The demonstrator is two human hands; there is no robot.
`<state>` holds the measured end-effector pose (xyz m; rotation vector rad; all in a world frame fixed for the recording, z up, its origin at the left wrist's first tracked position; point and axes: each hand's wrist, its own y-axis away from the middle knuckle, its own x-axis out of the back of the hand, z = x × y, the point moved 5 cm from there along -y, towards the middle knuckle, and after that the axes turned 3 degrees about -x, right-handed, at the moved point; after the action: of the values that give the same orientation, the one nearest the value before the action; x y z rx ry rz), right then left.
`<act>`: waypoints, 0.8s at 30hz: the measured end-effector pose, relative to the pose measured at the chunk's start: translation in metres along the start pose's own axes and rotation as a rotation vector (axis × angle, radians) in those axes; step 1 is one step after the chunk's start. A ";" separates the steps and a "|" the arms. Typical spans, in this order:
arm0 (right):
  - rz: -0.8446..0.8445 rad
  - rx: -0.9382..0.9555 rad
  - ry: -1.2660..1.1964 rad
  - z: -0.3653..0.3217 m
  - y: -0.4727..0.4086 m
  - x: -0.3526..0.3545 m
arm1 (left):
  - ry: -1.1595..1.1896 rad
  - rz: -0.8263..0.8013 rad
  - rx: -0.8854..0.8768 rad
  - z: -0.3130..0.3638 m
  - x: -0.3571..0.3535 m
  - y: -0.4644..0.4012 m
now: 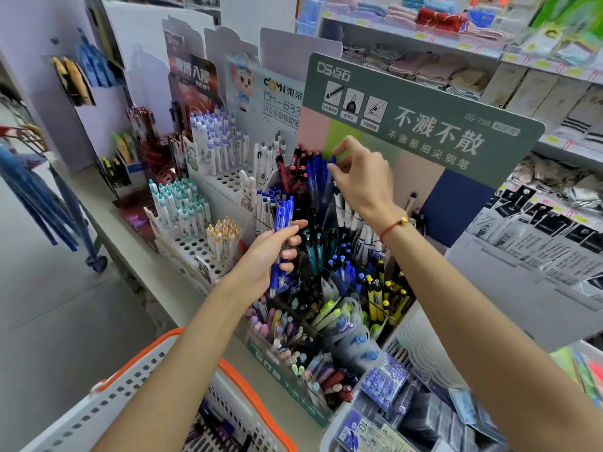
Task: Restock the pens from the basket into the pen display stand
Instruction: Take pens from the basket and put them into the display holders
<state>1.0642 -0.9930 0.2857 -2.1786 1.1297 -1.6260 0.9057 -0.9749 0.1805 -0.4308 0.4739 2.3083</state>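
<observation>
Basket (pixel 228 380), white with orange rim: below my left forearm, pens lying inside. My left hand (pixel 270 256): fingers curled round a bunch of blue pens (pixel 283 223), held upright just left of the pen display stand (pixel 326 288). My right hand (pixel 362 177): fingertips pinching one blue pen (pixel 329 166) over the stand's rear blue-pen compartment, before the green header card (pixel 456 132)
</observation>
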 end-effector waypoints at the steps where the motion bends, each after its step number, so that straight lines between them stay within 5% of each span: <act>1: -0.012 0.027 0.058 -0.003 -0.002 -0.001 | 0.000 -0.004 0.002 0.000 0.001 0.001; 8: -0.131 0.068 0.177 -0.012 -0.015 -0.004 | 0.000 -0.032 0.005 -0.001 0.002 0.004; 13: -0.235 0.007 -0.064 -0.014 -0.020 -0.007 | 0.009 -0.033 0.012 -0.002 0.005 0.004; 21: -0.156 0.070 0.292 -0.023 -0.017 -0.002 | 0.014 -0.053 0.010 -0.002 0.008 0.005; 24: -0.192 0.040 0.123 -0.041 -0.001 0.004 | 0.023 -0.093 0.011 -0.001 0.005 0.005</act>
<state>1.0286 -0.9834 0.3049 -2.2484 0.9325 -1.8679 0.8990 -0.9760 0.1789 -0.4648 0.4673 2.2122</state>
